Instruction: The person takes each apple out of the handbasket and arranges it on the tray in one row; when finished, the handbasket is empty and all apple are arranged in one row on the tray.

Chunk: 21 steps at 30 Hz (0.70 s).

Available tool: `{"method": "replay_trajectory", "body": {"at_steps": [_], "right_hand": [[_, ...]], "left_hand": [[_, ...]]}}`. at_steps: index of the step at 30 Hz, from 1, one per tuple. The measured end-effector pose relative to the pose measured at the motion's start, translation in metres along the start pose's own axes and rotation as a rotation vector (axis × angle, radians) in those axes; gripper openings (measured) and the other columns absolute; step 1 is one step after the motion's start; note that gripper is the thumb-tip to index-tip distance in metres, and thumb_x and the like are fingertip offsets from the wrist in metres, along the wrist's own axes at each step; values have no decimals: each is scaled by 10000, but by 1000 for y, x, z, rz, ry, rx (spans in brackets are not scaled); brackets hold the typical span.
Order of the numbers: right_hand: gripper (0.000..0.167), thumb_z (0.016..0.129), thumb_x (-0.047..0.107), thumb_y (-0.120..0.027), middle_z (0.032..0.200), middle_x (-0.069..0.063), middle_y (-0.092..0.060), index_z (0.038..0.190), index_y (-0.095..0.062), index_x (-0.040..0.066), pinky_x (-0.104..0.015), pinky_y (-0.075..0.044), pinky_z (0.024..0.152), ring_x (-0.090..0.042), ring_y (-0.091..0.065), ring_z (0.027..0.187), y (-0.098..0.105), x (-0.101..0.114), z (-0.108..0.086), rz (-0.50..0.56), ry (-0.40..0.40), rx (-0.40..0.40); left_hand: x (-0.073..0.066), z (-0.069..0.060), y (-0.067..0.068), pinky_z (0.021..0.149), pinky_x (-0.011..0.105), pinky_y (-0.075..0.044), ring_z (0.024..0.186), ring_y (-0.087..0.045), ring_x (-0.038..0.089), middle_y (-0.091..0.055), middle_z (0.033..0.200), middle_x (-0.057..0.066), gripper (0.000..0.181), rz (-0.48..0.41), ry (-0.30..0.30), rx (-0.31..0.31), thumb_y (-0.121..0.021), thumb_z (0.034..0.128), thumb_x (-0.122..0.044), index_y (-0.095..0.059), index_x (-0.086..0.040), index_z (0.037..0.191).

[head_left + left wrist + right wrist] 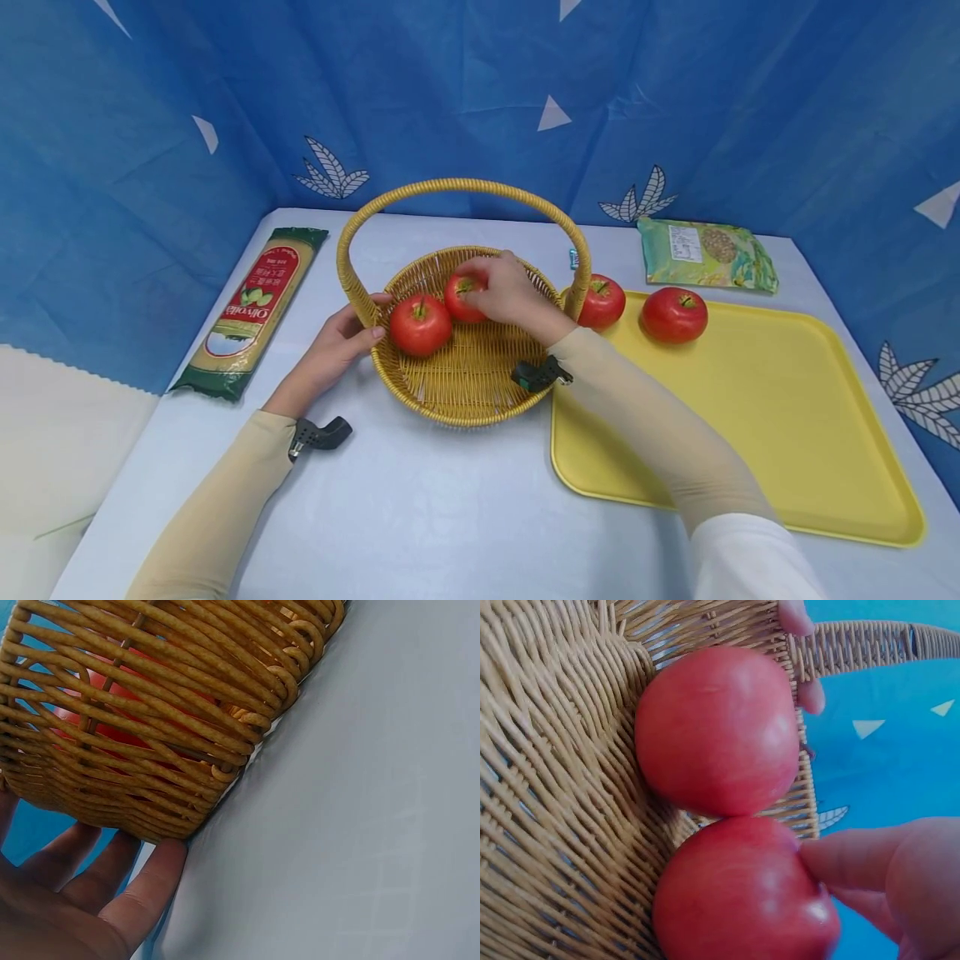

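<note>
A round wicker basket (pixel 480 392) with a tall arched handle stands on the table. Two red apples lie in it: a left apple (pixel 420 327) near the handle's left foot and, touching it, a right apple (pixel 459 302). My right hand (pixel 510 292) reaches over the rim and pinches the right apple between thumb and fingers, as the right wrist view shows. At the basket's left side, my left hand (pixel 339 340) holds the rim, thumb and forefinger on either side of the handle's foot. Its other fingers (pixel 154 881) touch the outer wall.
On the right lies a yellow tray (pixel 787 442), bearing a red apple (pixel 673 315) and, beside the basket, another apple (pixel 602 302). Behind it is a green bag (pixel 708 254). A spaghetti packet (pixel 251 312) lies at left. A blue curtain (pixel 465 92) stands behind the table.
</note>
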State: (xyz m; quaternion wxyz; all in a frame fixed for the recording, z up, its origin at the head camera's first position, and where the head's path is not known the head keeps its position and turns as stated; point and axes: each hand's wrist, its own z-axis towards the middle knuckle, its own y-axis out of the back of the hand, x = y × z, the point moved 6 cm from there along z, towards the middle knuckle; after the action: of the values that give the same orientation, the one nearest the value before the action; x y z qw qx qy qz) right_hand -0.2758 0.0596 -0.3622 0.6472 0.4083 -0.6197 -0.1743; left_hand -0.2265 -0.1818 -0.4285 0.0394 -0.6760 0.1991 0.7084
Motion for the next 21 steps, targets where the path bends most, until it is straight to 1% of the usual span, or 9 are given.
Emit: {"method": "replay_trajectory", "body": {"at_steps": [3,7,9,14,18,21], "right_hand": [[398,888,141,-739,1295,-156,-561,1282,-690,176,-468,-491,972,-282,-494,1166,-3,0,2,67,25,11],[397,896,115,-730,1310,-118,-636,1286,-663,143,-455,-500,1024,-266,-562,1194,-6,-1,5,125,66,44],[406,902,115,-722,1318,-110,-645,1299,-643,144,-449,-515,1020,-268,-590,1192,-8,-2,6,143,72,70],[447,913,143,-716,1359,-148,-616,1349,-621,152,-434,-553,998,-295,-621,1207,-11,-1,5,152,77,109],[447,926,161,-698,1364,-169,-606,1365,-618,141,-425,-575,969,-302,-632,1204,-12,-1,5,163,89,120],[454,930,143,-682,1372,-169,-600,1376,-599,119,-427,-570,978,-304,-626,1210,-13,0,5,180,98,138]], "left_hand": [[1,0,0,1107,230,-420,1524,-327,299,-378,1632,103,507,-2,7,-3,-563,1022,-134,-438,-92,1512],[1,0,0,1201,427,-371,1531,-319,300,-378,1635,97,505,3,11,-4,-566,1025,-149,-440,-93,1511],[0,0,0,1214,487,-346,1531,-319,305,-380,1634,99,505,5,11,-7,-569,1025,-151,-442,-94,1510],[0,-1,0,1218,488,-336,1526,-325,298,-390,1627,94,504,0,15,-12,-569,1022,-143,-443,-87,1507],[-1,-1,-1,1229,546,-303,1529,-318,298,-387,1627,97,504,-6,16,-13,-565,1021,-136,-440,-74,1506],[-1,-1,-1,1231,575,-287,1529,-313,299,-381,1626,98,503,-8,24,-15,-562,1023,-139,-439,-76,1507]]}}
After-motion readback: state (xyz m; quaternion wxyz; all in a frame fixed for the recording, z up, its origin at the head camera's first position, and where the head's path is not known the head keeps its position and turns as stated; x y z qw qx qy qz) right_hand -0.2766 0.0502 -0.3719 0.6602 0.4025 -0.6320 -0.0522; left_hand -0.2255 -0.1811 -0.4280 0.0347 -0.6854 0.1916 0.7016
